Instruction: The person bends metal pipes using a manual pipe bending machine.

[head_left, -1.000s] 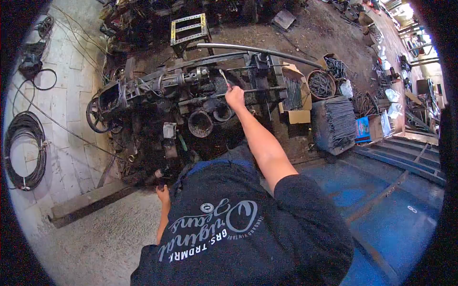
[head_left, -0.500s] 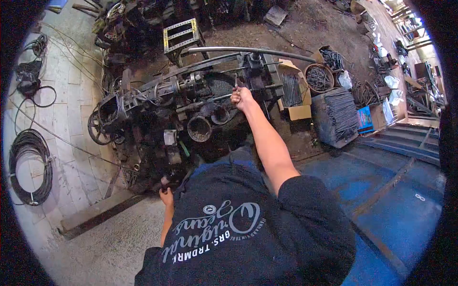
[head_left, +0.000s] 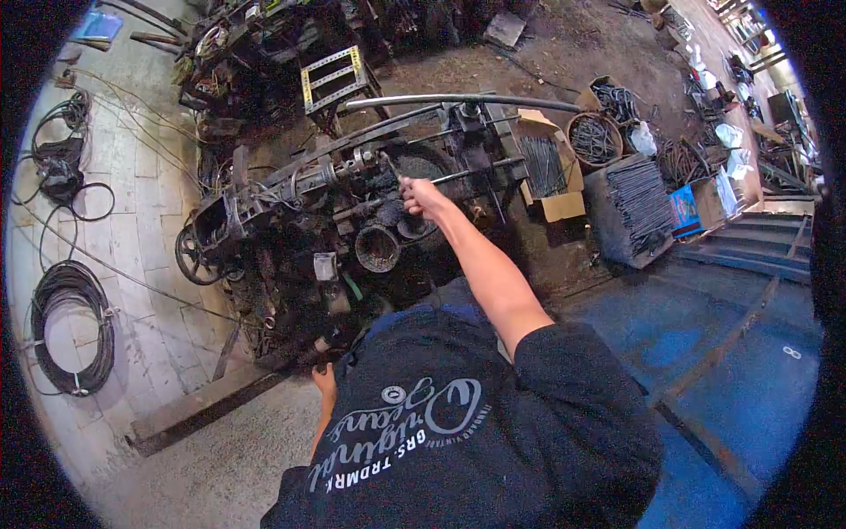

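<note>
My right hand (head_left: 419,197) is closed around the end of a thin dark metal piece (head_left: 389,166). That piece points up and left toward the shaft end of a greasy black machine (head_left: 295,183). Below the hand, a round cup (head_left: 377,248) full of small bits is fixed to the machine's front. Low at the machine's near side, my left hand (head_left: 324,381) has its fingers curled at a small dark part, too hidden to name. A long metal bar (head_left: 467,100) lies across the machine's far side.
Right of the machine are an open cardboard box (head_left: 564,206) of rods, a round basket (head_left: 594,139) and a bin (head_left: 621,212) stacked with rods. A metal stool (head_left: 335,79) stands behind. Coiled cable (head_left: 75,326) lies on the left floor; blue metal sheeting (head_left: 705,353) is at right.
My right hand has moved left along the machine, from near its right end toward the shaft, with the thin metal piece in it. The view has shifted slightly; my left hand stays low beside the machine.
</note>
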### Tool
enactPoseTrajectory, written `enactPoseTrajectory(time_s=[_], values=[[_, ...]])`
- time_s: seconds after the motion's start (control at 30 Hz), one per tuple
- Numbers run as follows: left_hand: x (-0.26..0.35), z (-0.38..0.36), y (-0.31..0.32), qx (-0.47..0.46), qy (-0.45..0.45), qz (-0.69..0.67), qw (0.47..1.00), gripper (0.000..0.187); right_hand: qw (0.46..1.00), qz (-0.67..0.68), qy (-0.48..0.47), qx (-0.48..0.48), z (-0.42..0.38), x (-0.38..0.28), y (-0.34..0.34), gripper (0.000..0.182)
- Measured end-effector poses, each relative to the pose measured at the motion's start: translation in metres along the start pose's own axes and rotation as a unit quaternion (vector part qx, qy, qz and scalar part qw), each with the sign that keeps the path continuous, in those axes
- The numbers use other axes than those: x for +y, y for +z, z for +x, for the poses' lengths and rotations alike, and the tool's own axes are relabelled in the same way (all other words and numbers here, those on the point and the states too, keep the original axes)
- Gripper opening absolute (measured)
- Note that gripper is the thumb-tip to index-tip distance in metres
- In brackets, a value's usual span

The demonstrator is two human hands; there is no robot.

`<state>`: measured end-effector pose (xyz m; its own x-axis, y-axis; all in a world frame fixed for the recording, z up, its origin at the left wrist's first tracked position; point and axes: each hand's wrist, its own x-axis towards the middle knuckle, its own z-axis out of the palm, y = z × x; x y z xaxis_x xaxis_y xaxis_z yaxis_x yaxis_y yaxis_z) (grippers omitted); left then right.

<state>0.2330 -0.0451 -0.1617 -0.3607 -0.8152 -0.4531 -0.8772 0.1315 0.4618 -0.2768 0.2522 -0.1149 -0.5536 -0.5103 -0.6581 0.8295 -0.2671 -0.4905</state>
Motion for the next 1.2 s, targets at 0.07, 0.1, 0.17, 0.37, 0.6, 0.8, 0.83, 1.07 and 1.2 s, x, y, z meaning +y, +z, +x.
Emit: enactPoseTrajectory(time_s=[0.07,0.1,0.17,0.37,0.6,0.8,0.83,1.07,1.2], values=[[-0.007,0.002,-0.001,-0.009,0.005,-0.02,1.0,0.068,0.911,-0.348,-0.146,0.165,0.03,0.021,-0.002,0.032],[-0.006,0.005,0.001,-0.013,0.009,-0.032,0.999,0.067,0.793,-0.462,-0.269,0.294,0.006,0.015,0.01,0.036],[0.006,0.0,0.001,0.015,0.003,0.027,1.0,0.065,0.801,-0.424,-0.243,0.347,-0.014,-0.003,0.01,0.034],[-0.011,0.017,0.005,-0.013,0.032,-0.018,0.999,0.068,0.757,-0.45,-0.266,0.392,-0.004,-0.005,-0.01,0.032],[0.014,0.009,0.001,-0.025,0.013,-0.003,1.0,0.068,0.762,-0.453,-0.273,0.372,-0.012,-0.009,-0.015,0.03],[-0.005,0.024,0.007,0.02,0.046,0.028,0.998,0.07,0.76,-0.473,-0.264,0.36,-0.005,-0.009,-0.029,0.03],[-0.001,0.023,0.006,0.01,0.027,0.039,0.999,0.07,0.76,-0.472,-0.265,0.359,-0.008,-0.013,-0.029,0.03],[0.021,0.011,0.002,-0.012,0.023,0.032,0.999,0.068,0.762,-0.464,-0.231,0.389,-0.022,-0.028,-0.031,0.037],[-0.046,0.055,0.023,-0.006,0.069,-0.101,0.993,0.062,0.765,-0.455,-0.209,0.405,-0.027,-0.031,-0.029,0.037]])
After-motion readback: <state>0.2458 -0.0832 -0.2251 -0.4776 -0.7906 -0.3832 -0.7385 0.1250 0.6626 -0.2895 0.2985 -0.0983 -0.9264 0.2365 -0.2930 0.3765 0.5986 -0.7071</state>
